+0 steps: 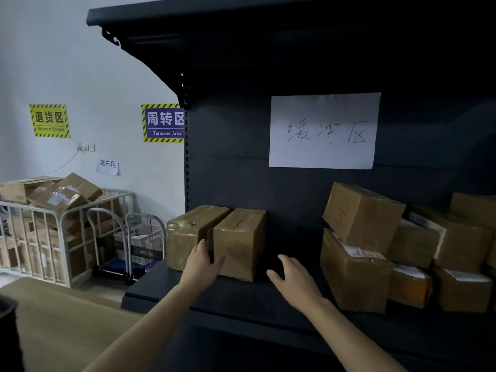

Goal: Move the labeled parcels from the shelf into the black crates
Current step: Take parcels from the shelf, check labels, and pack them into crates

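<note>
Parcels not yet lifted from the dark metal shelf [241, 299]
Left hand [202, 260] touches two taped brown cardboard parcels [241, 237], fingers straight; right hand [291, 277] hovers wide and empty beside them. A heap of labelled brown boxes [359, 218] waits too; no crate shows.

- shelf [241, 299], middle of the frame: dark metal, matt paint, pretty smooth
- left box [188, 232] at centre: brown cardboard, shiny clear tape all over it
- stacked boxes [357, 275] on the right: matt cardboard, white paper labels
- sheet [323, 130] upper middle: plain white paper, matt
- cage cart [61, 237] lower left: pale metal bars, slight sheen
</note>
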`<state>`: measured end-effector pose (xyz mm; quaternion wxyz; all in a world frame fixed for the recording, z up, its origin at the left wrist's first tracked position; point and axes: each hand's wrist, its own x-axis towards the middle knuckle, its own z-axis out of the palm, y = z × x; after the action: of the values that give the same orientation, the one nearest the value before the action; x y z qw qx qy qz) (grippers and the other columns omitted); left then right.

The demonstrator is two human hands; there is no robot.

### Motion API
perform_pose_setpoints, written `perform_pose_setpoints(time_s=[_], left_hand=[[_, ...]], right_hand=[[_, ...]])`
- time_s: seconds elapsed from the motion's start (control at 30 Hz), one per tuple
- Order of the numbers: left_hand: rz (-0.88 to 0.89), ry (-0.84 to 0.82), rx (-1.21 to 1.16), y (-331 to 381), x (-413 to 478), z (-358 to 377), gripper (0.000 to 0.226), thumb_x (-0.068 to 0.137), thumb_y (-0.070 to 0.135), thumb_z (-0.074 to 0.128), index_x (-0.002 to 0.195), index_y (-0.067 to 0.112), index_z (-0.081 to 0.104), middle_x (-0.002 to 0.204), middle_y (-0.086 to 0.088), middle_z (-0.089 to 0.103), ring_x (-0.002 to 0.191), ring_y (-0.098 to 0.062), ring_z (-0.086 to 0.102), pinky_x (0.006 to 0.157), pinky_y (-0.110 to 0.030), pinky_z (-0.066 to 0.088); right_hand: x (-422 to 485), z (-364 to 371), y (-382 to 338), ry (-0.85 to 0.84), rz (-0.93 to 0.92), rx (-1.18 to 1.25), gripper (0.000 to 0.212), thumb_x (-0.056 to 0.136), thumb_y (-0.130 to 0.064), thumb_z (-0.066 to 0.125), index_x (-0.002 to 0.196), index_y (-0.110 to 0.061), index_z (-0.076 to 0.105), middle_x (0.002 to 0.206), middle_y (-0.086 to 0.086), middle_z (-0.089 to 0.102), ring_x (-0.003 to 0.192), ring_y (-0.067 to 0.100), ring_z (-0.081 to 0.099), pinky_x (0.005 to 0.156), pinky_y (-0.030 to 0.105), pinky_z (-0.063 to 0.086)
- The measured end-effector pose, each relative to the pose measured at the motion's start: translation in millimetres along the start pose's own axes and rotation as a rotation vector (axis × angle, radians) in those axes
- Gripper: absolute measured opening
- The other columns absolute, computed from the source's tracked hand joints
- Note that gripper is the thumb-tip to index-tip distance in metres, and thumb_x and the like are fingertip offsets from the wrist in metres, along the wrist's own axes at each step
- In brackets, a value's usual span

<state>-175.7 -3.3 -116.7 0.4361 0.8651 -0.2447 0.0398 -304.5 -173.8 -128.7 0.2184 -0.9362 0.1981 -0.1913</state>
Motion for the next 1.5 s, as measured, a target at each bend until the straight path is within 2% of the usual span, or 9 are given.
perform_pose_setpoints(time_s=[0.23, 0.4, 0.6, 0.73, 0.97, 1.17, 1.23, 1.37, 1.5], left_hand=[[0.010, -0.092, -0.152, -10, 37, 7, 0.043, 0.091, 0.029, 0.057, 0.127, 0.010, 0.045, 0.131, -0.008, 0.054, 0.117, -0.023, 0.052, 0.091, -0.029, 0.043], [-0.064, -0.158, -0.233, -15, 52, 19, 0.068, 0.093, 0.032, 0.054, 0.148, 0.009, 0.021, 0.146, -0.009, 0.041, 0.131, -0.023, 0.043, 0.101, -0.031, 0.040], [0.051, -0.098, -0.264, 0, 49, 30, 0.045, 0.094, 0.024, 0.053, 0.134, 0.012, 0.036, 0.116, 0.001, 0.056, 0.086, -0.003, 0.052, 0.065, -0.014, 0.041], [0.372, 0.015, -0.071, 30, 34, 38, 0.048, 0.094, 0.023, 0.049, 0.139, 0.014, 0.033, 0.133, -0.001, 0.050, 0.119, -0.015, 0.048, 0.095, -0.023, 0.038], [0.601, -0.151, 0.376, 62, 17, 64, 0.058, 0.086, 0.028, 0.060, 0.138, 0.024, 0.034, 0.143, 0.003, 0.040, 0.133, -0.017, 0.036, 0.107, -0.030, 0.028], [0.700, -0.159, 0.556, 58, 16, 83, 0.060, 0.089, 0.018, 0.057, 0.142, 0.024, 0.029, 0.150, 0.001, 0.032, 0.141, -0.017, 0.025, 0.116, -0.031, 0.016], [0.713, -0.135, 0.542, 54, 16, 80, 0.057, 0.091, 0.018, 0.053, 0.143, 0.022, 0.030, 0.151, 0.001, 0.031, 0.142, -0.017, 0.023, 0.116, -0.030, 0.014], [0.572, 0.073, 0.207, 35, 26, 57, 0.046, 0.096, 0.018, 0.044, 0.141, 0.016, 0.038, 0.146, -0.003, 0.041, 0.137, -0.017, 0.033, 0.112, -0.027, 0.023], [0.057, -0.003, -0.190, 13, 38, 36, 0.049, 0.097, 0.030, 0.045, 0.141, 0.008, 0.037, 0.141, -0.011, 0.045, 0.131, -0.024, 0.040, 0.106, -0.035, 0.033]], right_hand=[[52, 5, -34, 0.053, 0.032, 0.147, 0.058, 0.095, -0.044, 0.041, 0.144, -0.016, 0.027, 0.145, 0.005, 0.037, 0.130, 0.019, 0.040, 0.100, 0.029, 0.037], [80, 4, -42, 0.051, 0.002, 0.191, 0.056, 0.096, -0.040, 0.040, 0.146, -0.023, 0.021, 0.149, 0.004, 0.032, 0.134, 0.018, 0.034, 0.103, 0.028, 0.034], [80, 20, -29, 0.097, 0.013, 0.358, 0.047, 0.094, -0.026, 0.051, 0.139, -0.020, 0.039, 0.141, 0.000, 0.042, 0.129, 0.014, 0.041, 0.093, 0.017, 0.033], [62, 22, -1, 0.262, 0.148, 0.602, 0.032, 0.088, -0.017, 0.060, 0.120, -0.019, 0.055, 0.112, -0.003, 0.060, 0.109, 0.015, 0.056, 0.085, 0.021, 0.046], [25, 40, 37, 0.191, 0.265, 0.637, 0.009, 0.088, -0.009, 0.060, 0.088, -0.018, 0.057, 0.097, 0.008, 0.065, 0.095, 0.022, 0.062, 0.088, 0.042, 0.051], [16, 33, 53, 0.129, 0.203, 0.518, 0.013, 0.088, -0.011, 0.060, 0.099, -0.019, 0.059, 0.094, -0.007, 0.062, 0.099, 0.013, 0.061, 0.077, 0.012, 0.044], [17, 28, 57, 0.125, 0.221, 0.479, 0.023, 0.090, -0.015, 0.058, 0.113, -0.013, 0.059, 0.103, -0.004, 0.061, 0.103, 0.012, 0.058, 0.081, 0.014, 0.042], [21, 18, 56, 0.154, 0.226, 0.442, 0.029, 0.094, -0.022, 0.051, 0.122, -0.012, 0.056, 0.115, 0.003, 0.060, 0.106, 0.015, 0.056, 0.090, 0.027, 0.046], [32, 10, 40, 0.180, 0.228, 0.569, 0.020, 0.097, -0.031, 0.042, 0.090, -0.026, 0.060, 0.096, -0.002, 0.064, 0.087, 0.008, 0.058, 0.088, 0.039, 0.051]])
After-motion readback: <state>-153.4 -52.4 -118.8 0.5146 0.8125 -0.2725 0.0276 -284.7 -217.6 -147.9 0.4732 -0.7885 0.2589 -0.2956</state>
